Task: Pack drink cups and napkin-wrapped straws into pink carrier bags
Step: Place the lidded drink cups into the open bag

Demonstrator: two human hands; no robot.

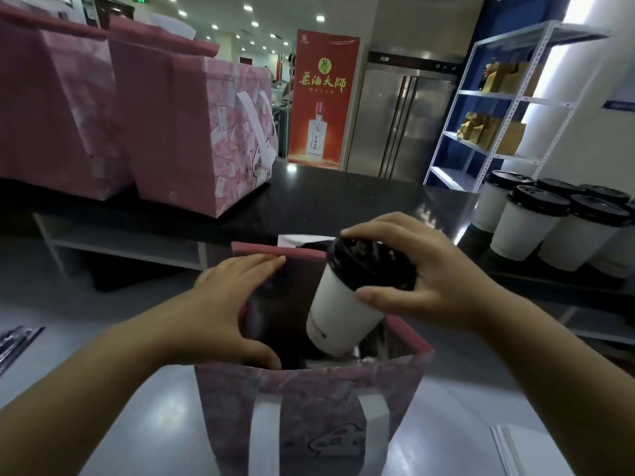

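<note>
A pink carrier bag (309, 407) with white handles stands open on the grey counter right in front of me. My right hand (429, 280) grips a white paper cup (340, 310) by its black lid, tilted, with its base dipping into the bag's mouth. My left hand (226, 304) holds the bag's left rim, thumb inside the opening and fingers along the far edge. The inside of the bag is dark and I cannot make out its contents.
Several more white cups with black lids (549, 228) stand at the right on the black counter (343, 197). Pink bags (206, 132) stand at the back left. White napkins (522, 448) lie at the lower right, a dark packet (17, 341) at the left edge.
</note>
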